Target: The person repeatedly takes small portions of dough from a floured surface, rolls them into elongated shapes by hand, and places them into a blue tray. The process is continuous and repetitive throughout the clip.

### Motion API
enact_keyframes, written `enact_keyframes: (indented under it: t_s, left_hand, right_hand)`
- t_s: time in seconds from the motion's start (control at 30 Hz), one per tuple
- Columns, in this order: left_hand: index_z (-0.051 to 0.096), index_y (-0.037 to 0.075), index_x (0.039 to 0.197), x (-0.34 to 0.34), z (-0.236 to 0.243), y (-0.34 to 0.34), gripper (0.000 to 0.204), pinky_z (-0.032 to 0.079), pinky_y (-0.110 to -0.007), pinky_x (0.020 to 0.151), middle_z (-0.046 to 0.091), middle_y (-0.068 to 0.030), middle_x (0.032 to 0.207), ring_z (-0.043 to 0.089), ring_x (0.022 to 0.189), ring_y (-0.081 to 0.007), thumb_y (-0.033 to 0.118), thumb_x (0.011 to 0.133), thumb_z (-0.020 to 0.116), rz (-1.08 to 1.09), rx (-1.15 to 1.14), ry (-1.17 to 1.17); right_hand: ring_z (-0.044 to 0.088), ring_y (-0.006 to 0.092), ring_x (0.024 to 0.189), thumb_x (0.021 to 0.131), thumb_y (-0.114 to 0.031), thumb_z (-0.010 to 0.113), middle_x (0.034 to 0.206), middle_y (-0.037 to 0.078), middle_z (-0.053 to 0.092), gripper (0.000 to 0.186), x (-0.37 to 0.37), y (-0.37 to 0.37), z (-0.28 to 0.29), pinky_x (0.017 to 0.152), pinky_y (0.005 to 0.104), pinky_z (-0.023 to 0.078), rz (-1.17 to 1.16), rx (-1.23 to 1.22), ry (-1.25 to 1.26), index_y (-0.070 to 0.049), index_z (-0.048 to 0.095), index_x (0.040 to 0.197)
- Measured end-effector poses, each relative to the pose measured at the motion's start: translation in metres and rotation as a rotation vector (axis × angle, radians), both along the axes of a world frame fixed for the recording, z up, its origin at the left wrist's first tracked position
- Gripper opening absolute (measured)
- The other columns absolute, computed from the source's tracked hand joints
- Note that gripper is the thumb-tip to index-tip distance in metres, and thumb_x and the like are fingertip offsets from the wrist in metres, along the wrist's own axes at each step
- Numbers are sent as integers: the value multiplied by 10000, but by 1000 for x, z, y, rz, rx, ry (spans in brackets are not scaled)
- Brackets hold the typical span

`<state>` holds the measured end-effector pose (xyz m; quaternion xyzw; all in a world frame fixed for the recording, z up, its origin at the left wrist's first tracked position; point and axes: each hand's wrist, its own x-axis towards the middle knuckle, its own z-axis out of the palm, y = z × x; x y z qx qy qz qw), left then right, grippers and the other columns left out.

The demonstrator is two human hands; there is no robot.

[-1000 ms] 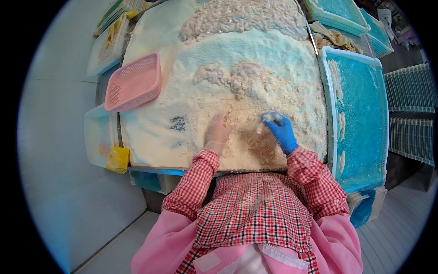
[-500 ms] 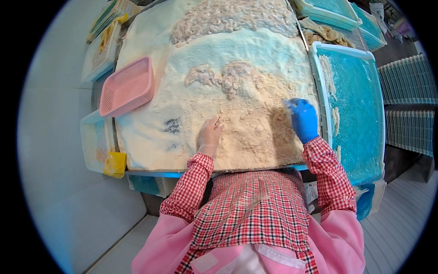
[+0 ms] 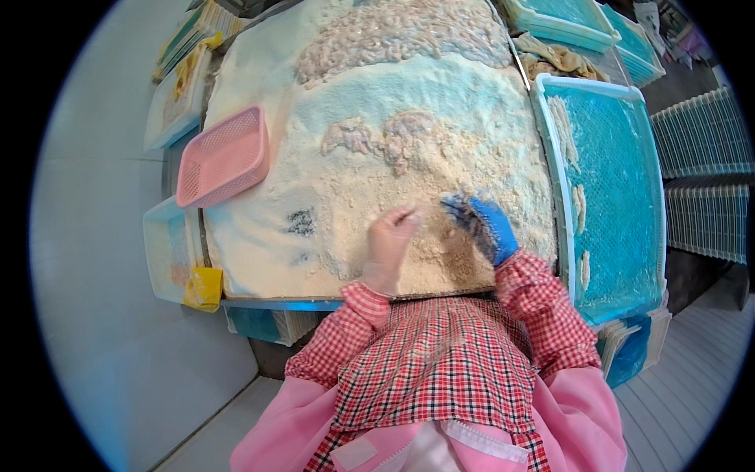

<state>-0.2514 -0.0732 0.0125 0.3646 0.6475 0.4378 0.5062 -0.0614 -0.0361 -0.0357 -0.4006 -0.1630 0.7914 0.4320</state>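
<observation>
My left hand (image 3: 391, 242), in a thin clear glove, is over the pale flour-like powder (image 3: 267, 256) near the front edge, fingers drawn together in a pinch. What they hold, if anything, is too small and blurred to make out. Just to its right, my right hand (image 3: 489, 228) in a blue glove reaches down to the crumbly powder. Motion smears its powder-dusted fingers. Beyond both hands lie a larger pale pink clump of raw meat-like pieces (image 3: 409, 134) and a smaller clump (image 3: 348, 138), partly dusted.
A pink perforated basket (image 3: 224, 157) sits at the left. On the right, a blue mesh tray (image 3: 617, 197) with a white rim holds several coated strips (image 3: 563, 130). Wet, pale strips (image 3: 409, 39) are heaped at the back. A yellow cloth-like piece (image 3: 204, 289) hangs at the front left.
My right hand has moved left from beside the tray toward the middle. My left hand has shifted slightly right, so the two are closer together.
</observation>
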Motion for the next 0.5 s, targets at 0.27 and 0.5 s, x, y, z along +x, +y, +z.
enact_keyframes:
  t_s: [0.27,0.5]
  left_hand:
    - [627,45,1074,31,-9,-4,317,473,-392,764,598,-127,959,592,854,-267,190,796,677,-184,319,576]
    - [443,84,1371,49,-9,8,504,149,-460,1137,419,-153,1412,280,1378,-298,375,963,384,-313,557,760]
  right_hand:
    - [621,247,953,974,-339,434,1083,167,622,412,-33,-11,0,835,359,529,-114,-75,399,15,546,1154]
    - [348,257,1317,986,-329,387,1437,138,351,531,-66,-49,-39,1079,374,300,-191,282,226,-46,308,1428]
